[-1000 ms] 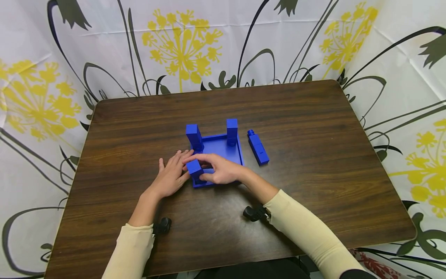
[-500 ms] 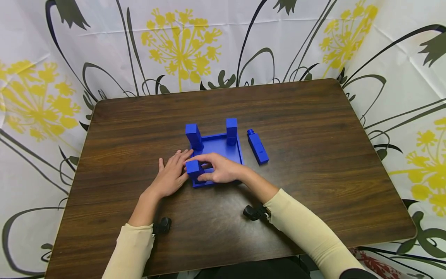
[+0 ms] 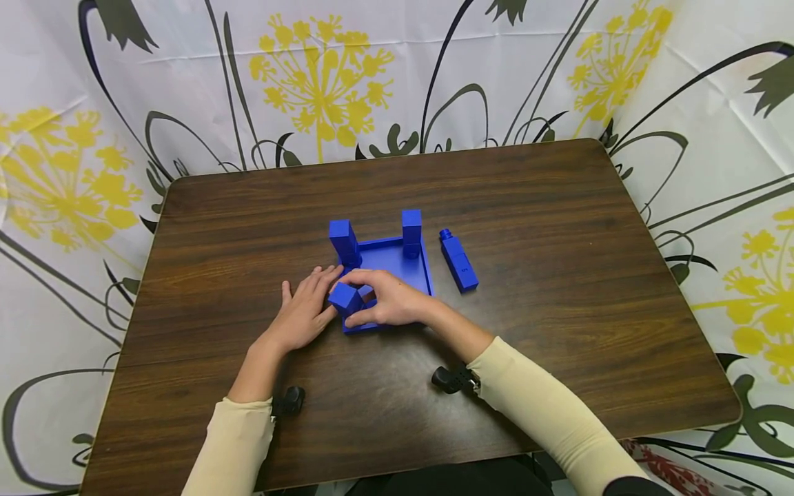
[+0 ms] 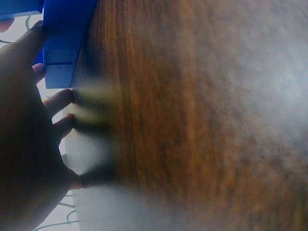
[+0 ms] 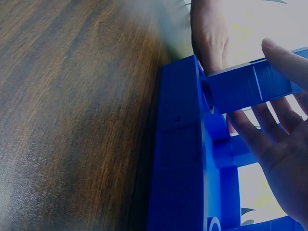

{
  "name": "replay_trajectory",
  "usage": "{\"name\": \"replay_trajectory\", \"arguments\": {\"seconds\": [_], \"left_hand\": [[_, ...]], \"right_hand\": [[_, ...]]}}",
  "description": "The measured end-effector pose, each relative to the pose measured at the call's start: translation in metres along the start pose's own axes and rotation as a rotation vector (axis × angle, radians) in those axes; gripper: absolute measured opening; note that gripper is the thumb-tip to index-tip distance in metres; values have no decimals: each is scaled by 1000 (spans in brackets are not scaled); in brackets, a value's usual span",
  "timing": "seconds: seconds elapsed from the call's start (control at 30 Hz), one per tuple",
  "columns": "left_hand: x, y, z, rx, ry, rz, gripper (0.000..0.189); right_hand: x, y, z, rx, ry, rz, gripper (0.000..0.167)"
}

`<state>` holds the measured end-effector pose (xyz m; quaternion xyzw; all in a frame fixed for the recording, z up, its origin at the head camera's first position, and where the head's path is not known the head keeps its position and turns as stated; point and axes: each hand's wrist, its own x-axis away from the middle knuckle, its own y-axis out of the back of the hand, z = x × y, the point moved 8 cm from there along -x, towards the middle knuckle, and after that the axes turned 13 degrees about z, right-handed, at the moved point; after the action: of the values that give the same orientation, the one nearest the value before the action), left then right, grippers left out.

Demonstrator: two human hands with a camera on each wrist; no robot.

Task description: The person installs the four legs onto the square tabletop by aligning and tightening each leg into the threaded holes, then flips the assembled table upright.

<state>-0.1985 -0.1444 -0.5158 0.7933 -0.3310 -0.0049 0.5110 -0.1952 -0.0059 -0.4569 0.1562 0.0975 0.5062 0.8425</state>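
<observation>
A shallow blue square tray-like base lies on the table, with two blue square legs standing at its far corners: the far-left leg and the far-right leg. At the near-left corner, my right hand holds another blue leg between thumb and fingers. That leg stands at the corner socket; how deep it sits cannot be told. My left hand lies spread on the table, its fingertips and thumb against the base's left side. One loose blue leg, with a threaded end, lies right of the base.
The brown wood-grain table extends around the base on all sides. Behind and beside it hangs a white curtain with yellow and grey plant prints. A black wrist camera sits by the right sleeve, and another camera by the left.
The held leg has turned about its long axis, its square top now at a different angle. My right thumb has shifted slightly left along with it. The left hand stays in place.
</observation>
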Motion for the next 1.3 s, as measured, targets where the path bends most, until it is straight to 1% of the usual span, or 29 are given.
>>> {"name": "replay_trajectory", "arguments": {"seconds": [0.17,0.33,0.7,0.83,1.1,1.3], "left_hand": [[0,-1,0,-3,7,3,66],[1,0,0,0,10,9,65],[2,0,-2,-5,1,17,66],[2,1,-3,-4,3,14,66],[2,1,-3,-3,5,16,67],[2,1,-3,-4,7,14,66]], "right_hand": [[0,-1,0,10,-6,-35,47],[-1,-1,0,32,-9,-63,45],[-3,-1,0,176,-14,-130,45],[-3,0,2,206,-25,-152,46],[-3,0,3,223,-31,-156,46],[-2,0,1,258,-60,-120,49]]}}
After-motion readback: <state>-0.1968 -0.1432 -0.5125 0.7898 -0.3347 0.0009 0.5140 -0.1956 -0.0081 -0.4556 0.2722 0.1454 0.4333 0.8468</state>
